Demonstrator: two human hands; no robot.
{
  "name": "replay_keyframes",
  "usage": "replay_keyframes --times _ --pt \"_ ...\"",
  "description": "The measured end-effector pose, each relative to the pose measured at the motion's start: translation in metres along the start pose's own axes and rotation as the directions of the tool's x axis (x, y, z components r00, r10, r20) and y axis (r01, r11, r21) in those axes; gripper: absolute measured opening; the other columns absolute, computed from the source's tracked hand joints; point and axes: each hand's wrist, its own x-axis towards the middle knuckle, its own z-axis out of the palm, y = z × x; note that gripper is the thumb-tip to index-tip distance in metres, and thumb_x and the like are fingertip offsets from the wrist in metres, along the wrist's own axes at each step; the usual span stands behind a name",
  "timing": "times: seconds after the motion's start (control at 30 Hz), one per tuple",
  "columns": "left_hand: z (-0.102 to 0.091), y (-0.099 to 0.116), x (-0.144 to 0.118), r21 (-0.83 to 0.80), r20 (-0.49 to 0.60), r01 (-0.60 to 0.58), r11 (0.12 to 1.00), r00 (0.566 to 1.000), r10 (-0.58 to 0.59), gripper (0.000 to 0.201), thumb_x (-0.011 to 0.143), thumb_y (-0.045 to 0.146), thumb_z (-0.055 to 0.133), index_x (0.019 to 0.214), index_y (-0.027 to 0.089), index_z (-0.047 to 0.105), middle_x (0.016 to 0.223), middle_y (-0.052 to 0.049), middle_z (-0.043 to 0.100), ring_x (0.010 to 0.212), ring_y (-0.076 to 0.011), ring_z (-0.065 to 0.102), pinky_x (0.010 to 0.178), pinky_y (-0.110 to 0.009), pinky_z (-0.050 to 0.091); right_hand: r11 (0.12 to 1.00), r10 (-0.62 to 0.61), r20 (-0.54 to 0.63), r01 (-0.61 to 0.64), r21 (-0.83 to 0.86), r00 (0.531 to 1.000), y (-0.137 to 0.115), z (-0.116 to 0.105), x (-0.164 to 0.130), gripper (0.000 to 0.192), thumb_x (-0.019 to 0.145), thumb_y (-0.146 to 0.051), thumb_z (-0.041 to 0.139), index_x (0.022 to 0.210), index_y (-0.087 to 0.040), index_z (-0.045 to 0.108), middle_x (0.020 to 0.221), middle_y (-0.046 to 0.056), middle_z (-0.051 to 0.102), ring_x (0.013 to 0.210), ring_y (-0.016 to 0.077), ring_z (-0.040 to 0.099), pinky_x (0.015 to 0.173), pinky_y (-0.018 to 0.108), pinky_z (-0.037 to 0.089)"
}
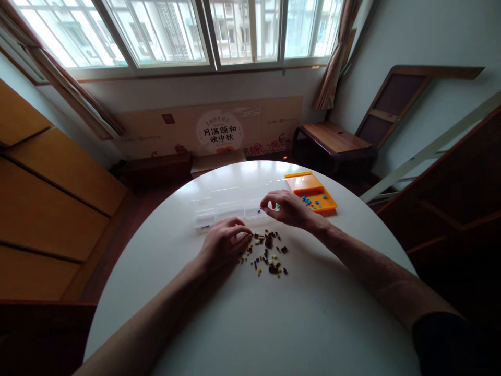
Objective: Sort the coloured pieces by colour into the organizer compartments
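Note:
Small dark brown and yellow building bricks (pixel 269 242) lie scattered on the white round table. My left hand (pixel 226 240) rests at the left edge of this pile, thumb and fingers closed together on what looks like a tiny brick. Over the right part of a clear plastic compartment box (pixel 229 211), my right hand (pixel 286 208) has thumb and forefinger pinched together; whatever is between them is too small to make out. Just below its fingertips, a small dark brick (pixel 259 211) shows in a compartment. Some green pieces (pixel 277 207) are partly hidden behind the right hand.
An orange tray (pixel 331 202) with several blue bricks (pixel 307 200) stands at the table's far right, beside my right wrist. The round table's edge (pixel 156 209) curves around the work. Beyond it are a wooden stool (pixel 334 137) and a printed cardboard panel (pixel 274 122) under the window.

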Motion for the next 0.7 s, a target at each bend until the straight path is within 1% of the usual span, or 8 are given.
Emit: replay_keyframes --times 0.1,0.2,0.3,0.43,0.53,0.7 --pt "0.002 0.002 0.0 0.025 0.0 -0.01 1.0 1.0 0.01 0.014 0.106 0.032 0.072 0.099 0.026 0.083 0.101 -0.003 0.078 0.084 -0.0168 0.07 0.082 -0.032 0.052 0.999 0.006 -0.035 -0.008 -0.034 0.999 0.003 0.004 -0.002 0.008 0.1 -0.02 0.072 0.095 -0.021 0.078 0.091 0.001 0.078 0.077 0.0153 0.064 0.088 0.035 0.048" --pt "0.002 0.001 -0.001 0.048 0.006 -0.015 0.999 1.0 0.015 0.014 0.107 0.03 0.07 0.098 0.023 0.079 0.102 -0.004 0.077 0.083 -0.017 0.068 0.082 -0.033 0.051 0.999 -0.002 -0.047 0.0 -0.042 0.999 0.0 0.005 -0.003 0.01 0.101 -0.022 0.071 0.094 -0.021 0.077 0.089 0.002 0.077 0.076 0.0158 0.063 0.087 0.035 0.048" --pt "0.001 -0.002 -0.003 0.013 -0.015 0.001 1.0 1.0 -0.001 0.014 0.109 0.029 0.067 0.102 0.022 0.076 0.105 -0.005 0.075 0.084 -0.0171 0.067 0.083 -0.033 0.051 0.998 -0.06 -0.001 0.06 0.008 0.998 -0.007 0.008 -0.003 0.009 0.102 -0.023 0.071 0.095 -0.021 0.077 0.09 0.001 0.077 0.076 0.0156 0.064 0.088 0.035 0.048" --pt "-0.001 -0.003 -0.003 -0.12 -0.077 0.042 0.992 0.996 -0.052 0.013 0.11 0.03 0.068 0.102 0.02 0.074 0.099 -0.004 0.072 0.08 -0.0157 0.064 0.08 -0.03 0.052 0.982 -0.169 0.091 0.16 0.102 0.981 -0.021 0.013 -0.005 0.011 0.104 -0.032 0.074 0.099 -0.023 0.077 0.095 0.002 0.08 0.08 0.0164 0.067 0.088 0.034 0.05" --pt "-0.003 -0.001 -0.001 -0.183 -0.083 0.043 0.982 0.995 -0.059 0.014 0.11 0.03 0.068 0.101 0.02 0.073 0.097 -0.003 0.072 0.08 -0.0152 0.063 0.077 -0.028 0.052 0.981 -0.175 0.112 0.163 0.105 0.978 -0.03 0.015 -0.006 0.02 0.106 -0.04 0.074 0.1 -0.022 0.078 0.097 0.004 0.081 0.082 0.0168 0.069 0.085 0.032 0.05" --pt "-0.003 0.001 -0.001 -0.187 -0.064 0.027 0.982 0.997 -0.04 0.015 0.109 0.032 0.07 0.101 0.02 0.074 0.096 -0.004 0.072 0.08 -0.0154 0.063 0.076 -0.028 0.052 0.98 -0.179 0.116 0.166 0.114 0.977 -0.038 0.016 -0.007 0.025 0.111 -0.041 0.069 0.099 -0.021 0.079 0.092 0.004 0.08 0.079 0.0162 0.067 0.081 0.031 0.049"
